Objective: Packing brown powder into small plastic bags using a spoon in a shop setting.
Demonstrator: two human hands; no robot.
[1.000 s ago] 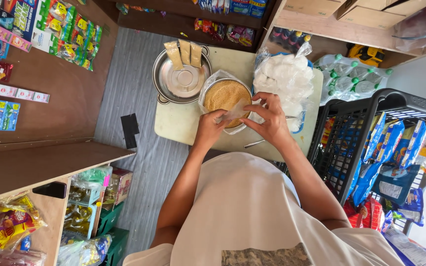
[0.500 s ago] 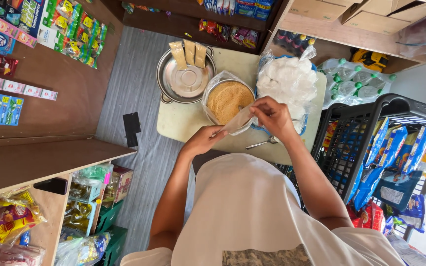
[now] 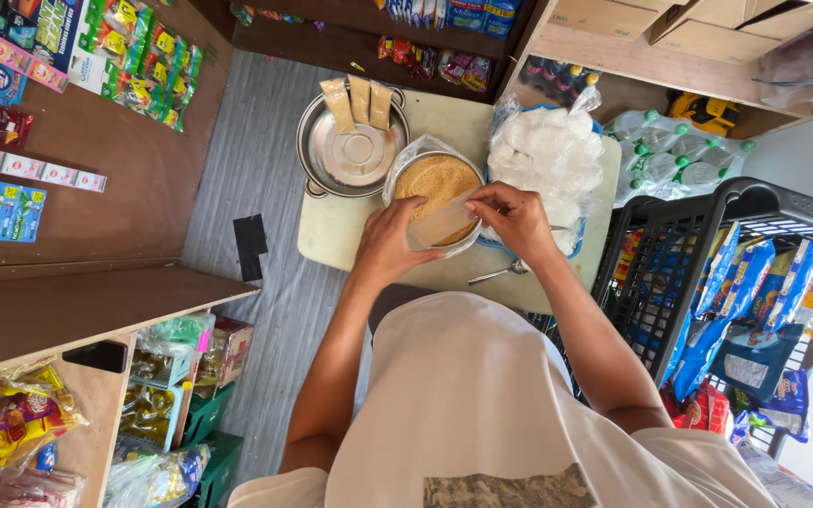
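My left hand (image 3: pixel 390 243) and my right hand (image 3: pixel 514 216) together hold a small clear plastic bag (image 3: pixel 441 220) over a bowl of brown sugar (image 3: pixel 435 181). The bowl is lined with clear plastic and stands on a cream-coloured table (image 3: pixel 341 235). The left hand grips the bag's lower left edge; the right pinches its upper right edge. A metal spoon (image 3: pixel 501 274) lies on the table just below my right wrist. Left of the bowl, a steel pot with a lid (image 3: pixel 350 150) carries three small filled brown packets (image 3: pixel 358 102).
A big clear bag of white packets (image 3: pixel 548 150) sits at the table's right. A black wire rack of snack bags (image 3: pixel 736 292) stands to the right, water bottles (image 3: pixel 679 155) behind it. Wooden shelves with hanging sachets (image 3: pixel 77 122) are on the left.
Both hands and the small bag have moved up from the table's near edge to over the sugar bowl. The camera has shifted a little.
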